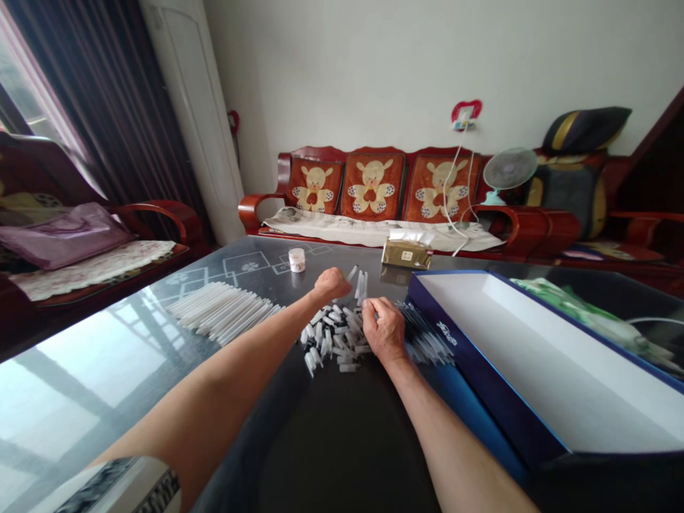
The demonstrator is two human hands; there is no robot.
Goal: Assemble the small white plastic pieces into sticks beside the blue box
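Note:
My left hand [332,283] is held in a fist above the black table, its back toward me. A short pale piece with a dark tip [353,272] shows just beyond its fingers; I cannot tell whether they grip it. My right hand [383,329] is also closed, beside a loose pile of small translucent white caps [327,336]; whatever it holds is hidden. Past the pile, between the hands, lie a few longer white pieces [362,286]. Left of my left forearm rests a row of white sticks [221,312]. Slim dark-and-clear rods [430,340] lie right of my right hand.
A large blue box with a white inside [484,399] takes up the table's right side. Farther back stand a tissue box [406,254] and a small white tub [296,261]. A green plastic bag [577,306] lies beyond the blue box. A red wooden sofa [261,206] stands behind.

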